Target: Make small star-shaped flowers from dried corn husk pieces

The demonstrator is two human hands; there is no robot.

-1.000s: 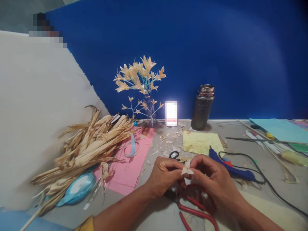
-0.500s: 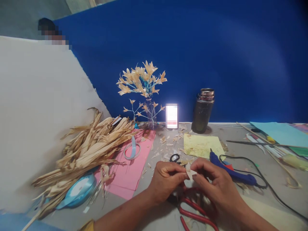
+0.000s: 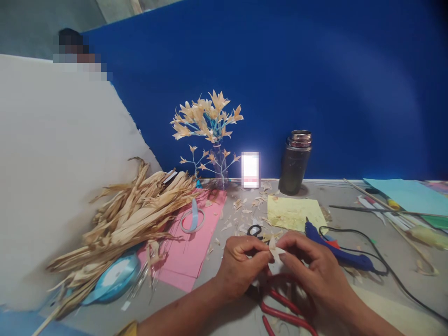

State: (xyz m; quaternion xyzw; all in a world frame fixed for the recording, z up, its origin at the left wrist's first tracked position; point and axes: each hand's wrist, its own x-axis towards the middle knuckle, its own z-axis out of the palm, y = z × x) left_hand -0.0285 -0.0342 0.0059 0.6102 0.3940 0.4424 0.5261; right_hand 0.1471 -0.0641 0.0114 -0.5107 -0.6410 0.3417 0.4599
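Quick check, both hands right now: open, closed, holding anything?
Left hand: closed, pinching the small pale dried-husk petal piece.
Right hand: closed, fingertips pinching the same petal piece.

Hands: two, left hand (image 3: 241, 268) and right hand (image 3: 308, 266)
Petal (image 3: 276, 251): one, between them
Husk pile (image 3: 133, 219): one, left
Vase (image 3: 219, 170) of husk flowers: one, far centre
Flask (image 3: 294, 163): one, far, right of the vase
Glue gun (image 3: 336, 247): one, right of the hands
Cutting tools: two, black scissors (image 3: 254, 230) just beyond the hands, red tool (image 3: 283, 312) near
Ribbon spool (image 3: 112, 277): one, near left
Tape ring (image 3: 192, 220): one
Paper sheets plainly countable: three, pink sheet (image 3: 189, 252), yellow sheet (image 3: 294, 212), blue sheet (image 3: 409, 193) far right
Phone (image 3: 250, 169): one
Loose scraps: too many to count
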